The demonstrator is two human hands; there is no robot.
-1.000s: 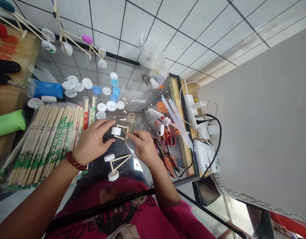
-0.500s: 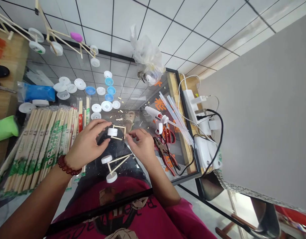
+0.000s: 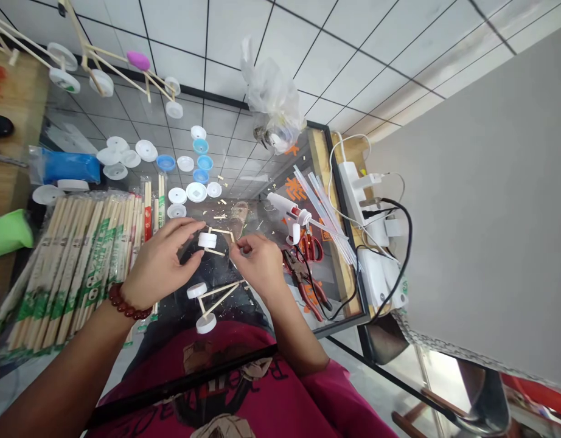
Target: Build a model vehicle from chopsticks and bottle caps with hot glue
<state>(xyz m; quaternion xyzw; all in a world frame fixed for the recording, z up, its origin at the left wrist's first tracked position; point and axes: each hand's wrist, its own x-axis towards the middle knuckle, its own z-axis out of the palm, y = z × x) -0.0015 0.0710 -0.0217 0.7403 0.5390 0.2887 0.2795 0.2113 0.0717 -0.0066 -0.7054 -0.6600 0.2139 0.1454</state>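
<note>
My right hand (image 3: 257, 261) pinches a short wooden stick (image 3: 232, 238) at the right end of a small stick frame (image 3: 222, 230). Two white bottle caps (image 3: 207, 240) sit together between that frame's two long sticks, at its left end. Curved around the caps, my left hand (image 3: 164, 261) has its thumb and index finger apart; whether the fingertips touch the frame I cannot tell. Closer to my body lies a triangular stick frame (image 3: 219, 296) with a white cap on each end of its crosspiece.
Wrapped chopsticks (image 3: 75, 267) lie at the left, below a blue packet (image 3: 70, 167). White and blue caps (image 3: 165, 162) are spread behind my hands. At the right are a glue gun (image 3: 289, 210), clear glue sticks (image 3: 324, 207), pliers (image 3: 305, 283), scissors (image 3: 313, 246) and a power strip (image 3: 353, 188).
The short stick in my right hand has shifted and tilted, its lower end now apart from the frame's lower stick. My left hand stays around the caps. The view has moved slightly.
</note>
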